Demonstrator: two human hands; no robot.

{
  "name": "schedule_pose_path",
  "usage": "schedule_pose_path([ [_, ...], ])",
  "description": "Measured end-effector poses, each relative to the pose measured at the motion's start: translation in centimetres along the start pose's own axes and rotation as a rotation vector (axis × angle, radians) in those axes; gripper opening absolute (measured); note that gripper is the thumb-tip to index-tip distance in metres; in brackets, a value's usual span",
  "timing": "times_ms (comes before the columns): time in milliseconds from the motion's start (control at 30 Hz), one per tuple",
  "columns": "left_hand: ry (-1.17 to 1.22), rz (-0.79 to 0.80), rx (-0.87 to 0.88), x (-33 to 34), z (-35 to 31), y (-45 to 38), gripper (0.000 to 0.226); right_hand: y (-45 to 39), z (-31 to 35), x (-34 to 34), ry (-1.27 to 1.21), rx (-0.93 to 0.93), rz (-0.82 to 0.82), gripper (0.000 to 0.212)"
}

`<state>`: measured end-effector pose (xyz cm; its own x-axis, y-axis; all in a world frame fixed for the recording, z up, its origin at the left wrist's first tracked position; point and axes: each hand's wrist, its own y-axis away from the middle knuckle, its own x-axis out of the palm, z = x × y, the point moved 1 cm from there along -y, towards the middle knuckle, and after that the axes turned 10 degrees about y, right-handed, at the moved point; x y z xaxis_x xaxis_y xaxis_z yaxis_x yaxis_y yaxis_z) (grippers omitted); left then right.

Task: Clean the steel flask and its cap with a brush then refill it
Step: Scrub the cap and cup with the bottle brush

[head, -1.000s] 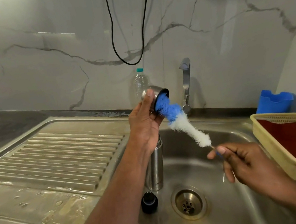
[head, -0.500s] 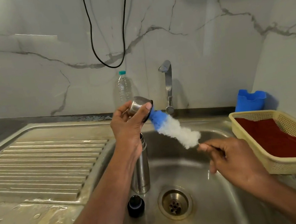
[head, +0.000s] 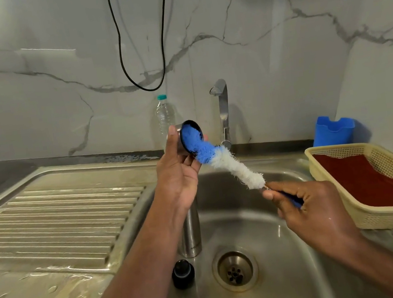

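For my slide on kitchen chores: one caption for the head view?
Left hand holds the steel cap while right hand works the brush inside it, over the sink.

Left hand holds the steel cap; right hand grips the brush, blue tip inside it, above the sink.
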<state>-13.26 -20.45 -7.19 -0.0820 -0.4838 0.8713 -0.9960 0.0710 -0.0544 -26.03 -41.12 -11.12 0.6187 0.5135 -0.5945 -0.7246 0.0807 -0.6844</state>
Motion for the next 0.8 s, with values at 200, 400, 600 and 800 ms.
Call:
schedule_pose_path([
  [200, -0.117, 0.156, 0.016, -0.8, -0.7, -0.6, 0.031, -0.4, -0.3, 0.5, -0.340, 0.277, 0.470, 0.031],
  [400, -0.253, 0.010, 0.232, -0.5, 0.1, -0.3, 0.079, 0.1, 0.3, -1.3, 0.366, -0.091, -0.116, 0.025],
  [600, -0.522, -0.192, 0.442, -0.8, 0.7, -0.3, 0.062, 0.3, 0.7, -1.0, 0.316, -0.024, -0.044, 0.017],
  [800, -0.725, -0.253, 0.617, -0.7, 0.4, 0.2, 0.071, -0.1, 0.7, -0.3, 0.131, 0.165, 0.185, 0.017],
])
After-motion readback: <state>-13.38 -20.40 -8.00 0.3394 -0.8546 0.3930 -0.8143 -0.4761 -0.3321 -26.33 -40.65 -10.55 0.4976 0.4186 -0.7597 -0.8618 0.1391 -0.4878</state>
